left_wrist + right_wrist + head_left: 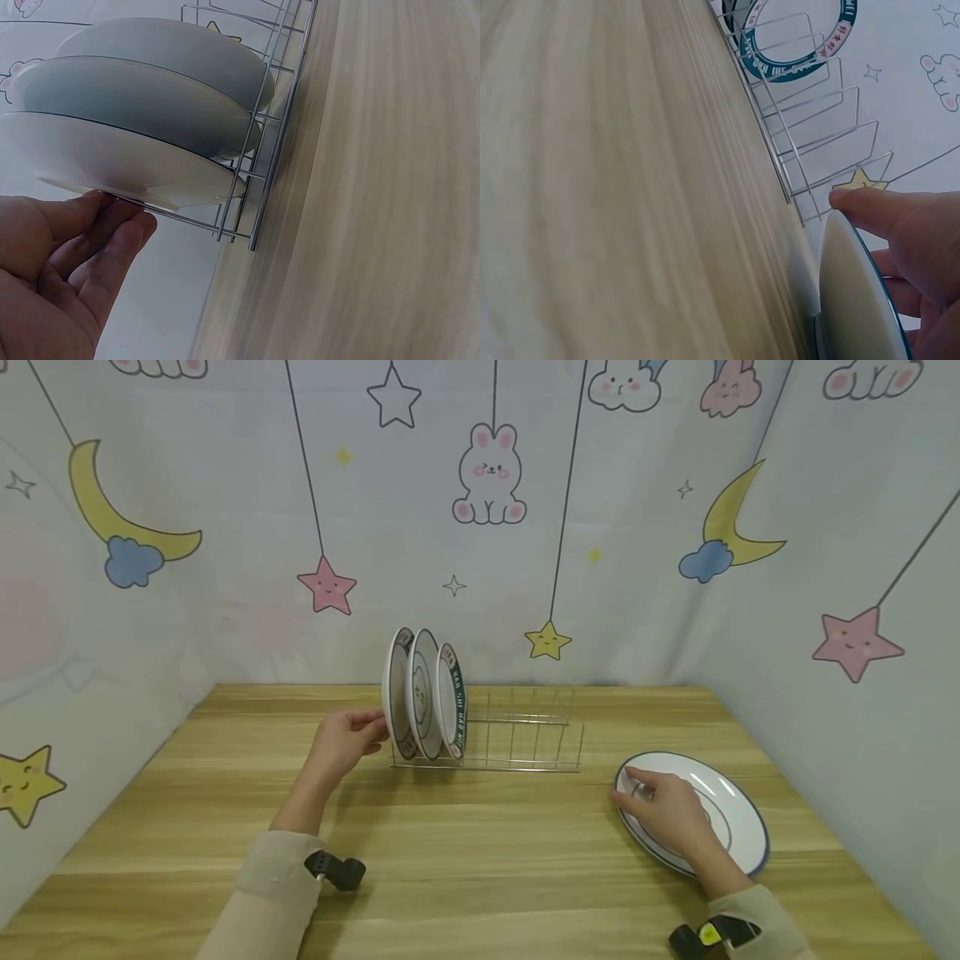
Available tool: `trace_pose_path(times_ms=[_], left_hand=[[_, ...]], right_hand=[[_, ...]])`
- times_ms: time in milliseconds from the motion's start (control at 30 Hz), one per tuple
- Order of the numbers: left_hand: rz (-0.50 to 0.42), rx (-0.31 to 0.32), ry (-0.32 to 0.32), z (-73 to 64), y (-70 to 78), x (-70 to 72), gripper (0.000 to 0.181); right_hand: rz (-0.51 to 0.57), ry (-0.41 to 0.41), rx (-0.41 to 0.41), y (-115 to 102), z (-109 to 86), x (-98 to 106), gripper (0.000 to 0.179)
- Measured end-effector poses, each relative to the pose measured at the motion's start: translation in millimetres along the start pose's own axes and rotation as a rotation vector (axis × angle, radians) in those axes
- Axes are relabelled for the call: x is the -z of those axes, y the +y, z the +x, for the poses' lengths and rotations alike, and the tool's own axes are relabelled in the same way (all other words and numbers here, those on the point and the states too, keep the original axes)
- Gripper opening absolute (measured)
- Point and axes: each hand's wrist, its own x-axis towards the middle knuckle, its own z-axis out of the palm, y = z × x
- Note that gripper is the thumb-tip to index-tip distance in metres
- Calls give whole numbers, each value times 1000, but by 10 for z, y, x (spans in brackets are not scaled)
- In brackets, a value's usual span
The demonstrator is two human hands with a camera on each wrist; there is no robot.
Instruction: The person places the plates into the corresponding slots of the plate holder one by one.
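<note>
Three round plates stand on edge in the left part of a wire dish rack (525, 767); the nearest to the right has a green, lettered rim (458, 697). My left hand (341, 743) is at the rack's left end, beside the leftmost plate (397, 693). In the left wrist view its thumb and fingers pinch the end wire, just under that plate's white back (112, 154). On the right, a white plate with a dark blue rim (738, 822) lies face up. Over its left side reaches my right hand (671, 810), thumb and forefinger apart at the rim, other fingers partly hidden.
Empty wire slots (817, 127) fill the rack's right part. The wooden table (480, 860) ends at a hanging cloth (247, 610) printed with stars, moons and rabbits, which also closes off both sides. Each sleeve carries a small black wrist camera (337, 870).
</note>
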Motion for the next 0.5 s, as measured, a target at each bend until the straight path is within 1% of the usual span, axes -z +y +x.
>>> trace_pose_path(times_ms=[167, 367, 500], left_hand=[[-3, -2, -2, 0, -2, 6, 32], [-3, 0, -7, -9, 0, 10, 34], [-3, -7, -8, -4, -6, 2, 34]], right_hand=[[3, -14, 10, -13, 6, -2, 61], [-14, -12, 39, -2, 13, -8, 55], [5, -20, 34, 6, 1, -4, 51]])
